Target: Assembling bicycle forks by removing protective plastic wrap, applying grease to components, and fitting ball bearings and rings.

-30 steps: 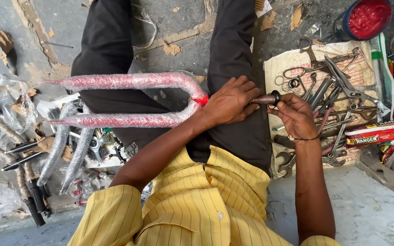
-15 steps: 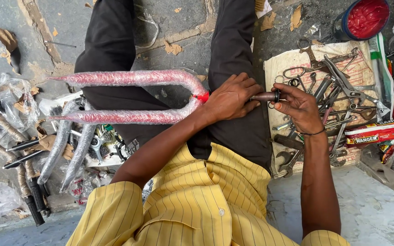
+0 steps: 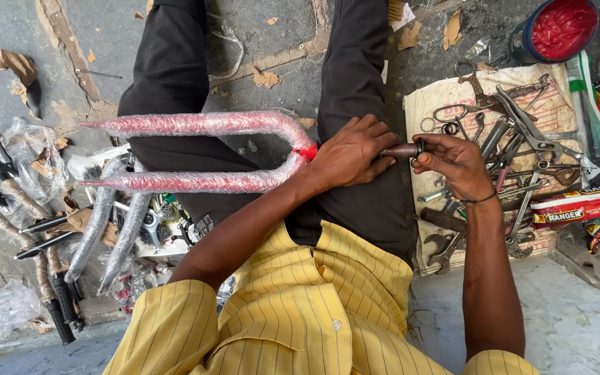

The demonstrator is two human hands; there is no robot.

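The left hand (image 3: 352, 153) lies palm-down over the crown of a plastic-wrapped red bicycle fork (image 3: 203, 153), fingers curled around its dark steerer tube (image 3: 398, 150), across the person's right thigh. The right hand (image 3: 453, 163), wrist bent inward, pinches a small ring (image 3: 419, 147) at the tube's end, beside the tool-strewn sack (image 3: 446, 94).

Your left hand (image 3: 352, 154) rests palm-down on your thigh, fingers curled closed. Your right hand (image 3: 455, 161) sits just beside it, fingers pinched together at the tips, forearm running straight back toward you.
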